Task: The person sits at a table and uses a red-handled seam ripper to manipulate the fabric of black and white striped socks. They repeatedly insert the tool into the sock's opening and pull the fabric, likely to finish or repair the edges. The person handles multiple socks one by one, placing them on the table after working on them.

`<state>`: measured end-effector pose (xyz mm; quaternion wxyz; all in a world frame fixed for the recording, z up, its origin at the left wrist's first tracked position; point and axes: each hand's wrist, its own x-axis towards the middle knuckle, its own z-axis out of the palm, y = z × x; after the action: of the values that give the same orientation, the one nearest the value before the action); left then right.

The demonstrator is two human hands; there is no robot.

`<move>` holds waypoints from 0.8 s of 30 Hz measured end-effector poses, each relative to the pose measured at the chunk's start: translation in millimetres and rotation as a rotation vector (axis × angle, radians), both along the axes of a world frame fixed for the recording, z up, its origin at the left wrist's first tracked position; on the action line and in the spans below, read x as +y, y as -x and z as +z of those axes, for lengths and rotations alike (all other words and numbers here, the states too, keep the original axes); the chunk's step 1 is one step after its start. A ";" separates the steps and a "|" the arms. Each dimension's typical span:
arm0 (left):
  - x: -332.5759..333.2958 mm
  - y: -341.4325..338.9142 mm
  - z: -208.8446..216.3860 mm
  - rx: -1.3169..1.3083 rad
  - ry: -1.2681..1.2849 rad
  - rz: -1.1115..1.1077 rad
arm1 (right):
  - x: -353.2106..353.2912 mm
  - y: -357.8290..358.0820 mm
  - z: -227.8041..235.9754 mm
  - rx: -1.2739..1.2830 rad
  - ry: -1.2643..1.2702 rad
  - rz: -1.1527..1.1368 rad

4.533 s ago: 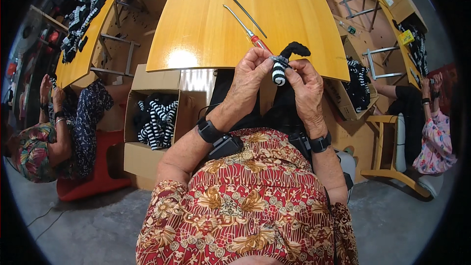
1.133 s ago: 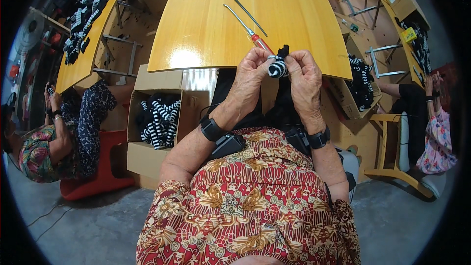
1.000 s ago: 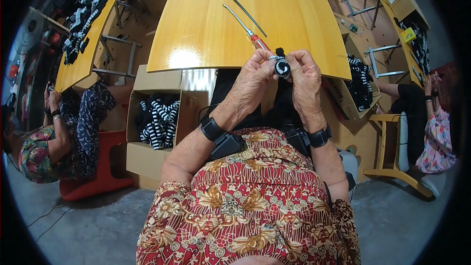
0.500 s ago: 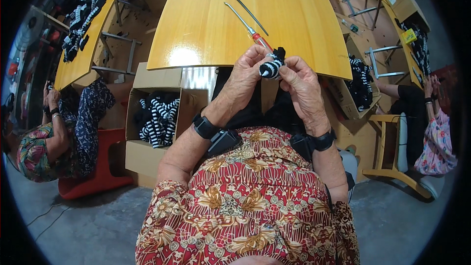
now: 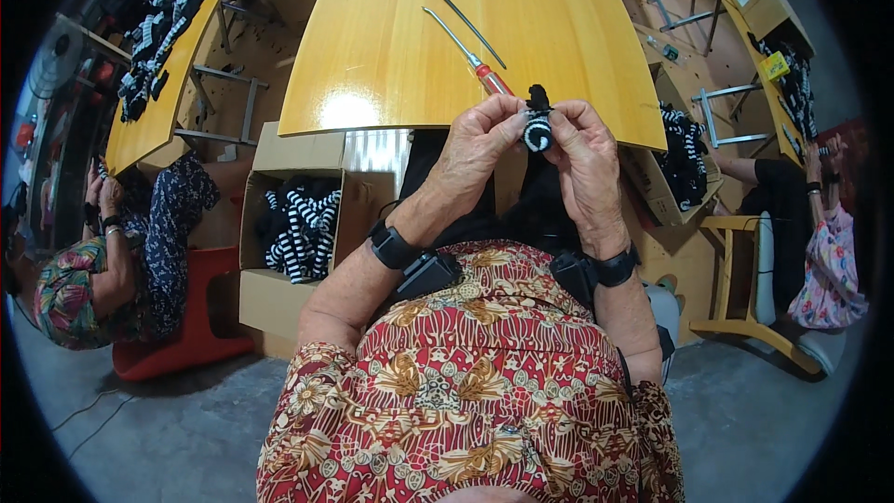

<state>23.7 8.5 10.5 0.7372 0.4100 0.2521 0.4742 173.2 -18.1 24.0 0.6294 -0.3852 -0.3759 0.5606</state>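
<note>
Glossy yellow wooden table (image 5: pixel 391 56), workshop floor (image 5: pixel 168 428)

Item: sock (image 5: pixel 537 130), black-and-white striped, rolled into a tight bundle.
Pose: rolled end faces the camera; black tip sticks up.
Position: raised at the near table edge, pinched from both sides.

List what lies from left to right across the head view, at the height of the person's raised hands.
Open cardboard box of striped black-and-white fabric pieces → left hand → small rolled black-and-white striped piece → right hand → light wooden stool.
</note>
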 end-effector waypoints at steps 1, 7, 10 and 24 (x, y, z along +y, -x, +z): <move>-0.7 0.0 0.3 0.003 -0.011 -0.013 | 0.3 -0.5 -0.1 -0.013 -0.013 -0.017; 1.0 2.8 3.6 -0.045 -0.053 -0.157 | 4.6 -6.3 8.6 -0.081 -0.129 -0.064; 1.3 6.3 4.8 -0.090 -0.047 -0.257 | 3.9 -4.4 9.6 -0.021 -0.133 -0.001; 4.4 13.2 -0.8 0.070 -0.112 -0.047 | 3.6 -18.0 -5.0 -0.032 0.069 0.264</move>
<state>10.5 12.9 9.7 0.7148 0.4726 0.2412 0.4556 191.2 -14.6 19.0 0.5304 -0.3628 -0.4140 0.6447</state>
